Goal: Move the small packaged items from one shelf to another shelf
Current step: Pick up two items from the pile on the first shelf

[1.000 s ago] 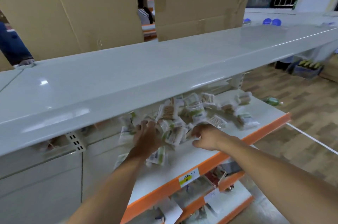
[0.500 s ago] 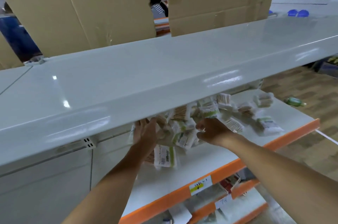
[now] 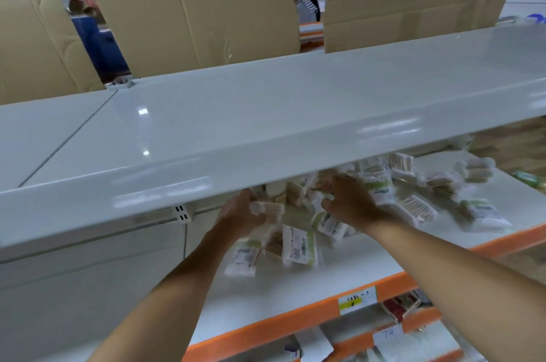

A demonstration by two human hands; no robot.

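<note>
two bare hands reach under a pale grey top shelf (image 3: pixel 266 113) into a loose heap of small packets (image 3: pixel 381 184) lying on the white lower shelf (image 3: pixel 295 285), whose front edge is orange. the left hand (image 3: pixel 239 215) has its fingers curled round a packet of wooden sticks (image 3: pixel 267 208), whose long axis runs roughly left to right, white tips toward the hand. below that hand, two more packets lie just beside each other: a blurred packet (image 3: pixel 242 256) standing on end in the view, long axis near and far, and a green-banded packet (image 3: pixel 300 246) likewise lengthwise toward the camera, slightly tilted. the right hand (image 3: pixel 351 202) rests on the middle of the heap with fingers bent down into the packets; which packet it grips, if any, cannot be told through the blur. to its right a barcode packet (image 3: pixel 416 209) points diagonally, and a further green-labelled packet (image 3: pixel 484 214) lies near the shelf's right end, apart from the heap. a yellow price tag (image 3: pixel 357 300) sits on the orange edge, with more orange-edged shelves and a red box (image 3: pixel 400 307) beneath. tall cardboard sheets (image 3: pixel 206 7) stand behind the top shelf; through a gap between them a person in a striped top (image 3: pixel 307 7) is partly seen.
</note>
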